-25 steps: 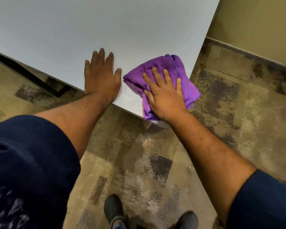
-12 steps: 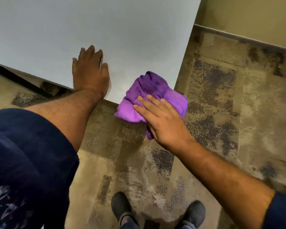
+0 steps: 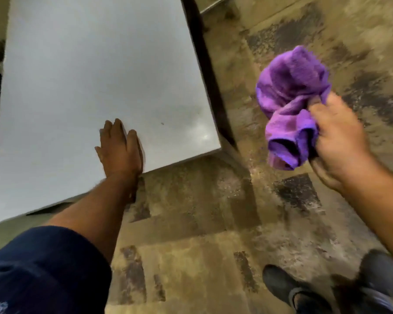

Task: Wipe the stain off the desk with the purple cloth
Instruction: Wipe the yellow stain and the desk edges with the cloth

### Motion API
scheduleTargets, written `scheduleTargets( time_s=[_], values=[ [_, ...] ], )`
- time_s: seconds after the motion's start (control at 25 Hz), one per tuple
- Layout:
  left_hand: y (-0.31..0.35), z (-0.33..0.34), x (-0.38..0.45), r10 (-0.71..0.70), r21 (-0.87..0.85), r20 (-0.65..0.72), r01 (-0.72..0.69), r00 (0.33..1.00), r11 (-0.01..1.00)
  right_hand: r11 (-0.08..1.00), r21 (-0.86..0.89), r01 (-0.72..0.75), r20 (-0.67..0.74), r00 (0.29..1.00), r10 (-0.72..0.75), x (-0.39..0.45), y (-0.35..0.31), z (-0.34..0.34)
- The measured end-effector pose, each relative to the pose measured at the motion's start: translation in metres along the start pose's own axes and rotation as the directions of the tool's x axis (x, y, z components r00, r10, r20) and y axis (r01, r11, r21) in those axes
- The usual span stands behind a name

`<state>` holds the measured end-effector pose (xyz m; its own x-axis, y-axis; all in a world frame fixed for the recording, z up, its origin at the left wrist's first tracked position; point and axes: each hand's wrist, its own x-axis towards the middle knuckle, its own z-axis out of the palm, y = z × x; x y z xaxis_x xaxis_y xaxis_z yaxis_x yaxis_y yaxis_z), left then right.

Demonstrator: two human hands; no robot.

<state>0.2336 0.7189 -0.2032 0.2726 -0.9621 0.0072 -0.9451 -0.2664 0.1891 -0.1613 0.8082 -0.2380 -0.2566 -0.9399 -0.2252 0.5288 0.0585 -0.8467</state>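
Observation:
The white desk (image 3: 77,75) fills the upper left of the head view, its near right corner pointing at me. My left hand (image 3: 119,150) lies flat on the desk by the front edge, fingers together. My right hand (image 3: 340,139) is off the desk, out over the floor to the right, gripping the bunched purple cloth (image 3: 290,98) in the air. A tiny dark speck (image 3: 162,123) and a faint greyish smudge (image 3: 197,130) show near the desk's corner.
Mottled brown and tan carpet tiles (image 3: 202,223) cover the floor. A dark gap (image 3: 204,64) runs along the desk's right side. My dark shoes (image 3: 288,288) are at the bottom right, and a dark blue sleeve (image 3: 43,268) at the bottom left.
My right hand has pulled the purple cloth off the desk's corner and lifted it to the right, bunched in its grip. The view has swung; my left hand stays flat on the desk.

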Motion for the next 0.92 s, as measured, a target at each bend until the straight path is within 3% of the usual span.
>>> scheduleTargets(
  time_s=[0.12, 0.32, 0.68, 0.92],
  values=[
    [-0.001, -0.001, -0.001, -0.018, -0.068, -0.006, 0.018, 1.000, 0.998, 0.960, 0.263, -0.096, -0.167, 0.976, 0.143, -0.011, 0.027, -0.027],
    [0.011, 0.003, -0.012, -0.046, -0.227, -0.055, 0.032, 0.997, 0.973, 0.917, 0.378, -0.126, -0.150, 0.969, 0.195, 0.000, 0.069, -0.033],
    [0.022, 0.005, -0.018, -0.049, -0.182, -0.090, 0.032, 0.995, 0.983, 0.830, 0.500, -0.247, 0.101, 0.969, 0.227, 0.015, 0.101, -0.046],
    [0.021, 0.006, -0.019, -0.037, -0.180, -0.075, 0.023, 0.997, 0.983, 0.879, 0.423, -0.218, 0.253, 0.960, 0.116, 0.070, 0.107, 0.023]
  ],
)
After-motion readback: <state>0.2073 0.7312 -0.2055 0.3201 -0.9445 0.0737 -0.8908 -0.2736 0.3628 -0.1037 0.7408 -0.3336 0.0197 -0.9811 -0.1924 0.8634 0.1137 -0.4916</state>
